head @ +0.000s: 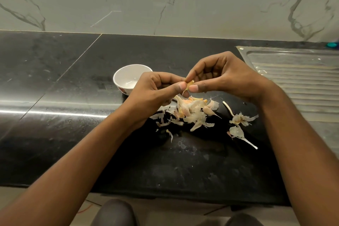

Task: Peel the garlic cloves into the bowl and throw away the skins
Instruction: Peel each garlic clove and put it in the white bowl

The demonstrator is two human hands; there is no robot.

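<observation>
Above the black stone countertop, both hands meet over a heap of garlic. The left hand and the right hand each pinch the same small garlic clove between thumb and forefinger, with the other fingers curled in. A thin strip of skin hangs from the clove's lower end, so the peeling of this clove looks to be under way rather than finished.

The white bowl stands on the counter just behind the left hand, which covers its right side. The part of its inside that shows is bare white, with no peeled cloves that I can make out. As far as can be seen, little or nothing has gone into it yet.

Directly below the hands lies the main pile of skins, papery white scraps with a few plump, pinkish pieces among them that look like cloves not yet peeled. A smaller scatter of husks and stem bits lies apart to the right, near the steel drainboard.

By my reading the task is at an early to middle stage. Several cloves are left to strip and drop in the bowl, and all the skins remain on the counter to be gathered and thrown away. No bin is in view.
</observation>
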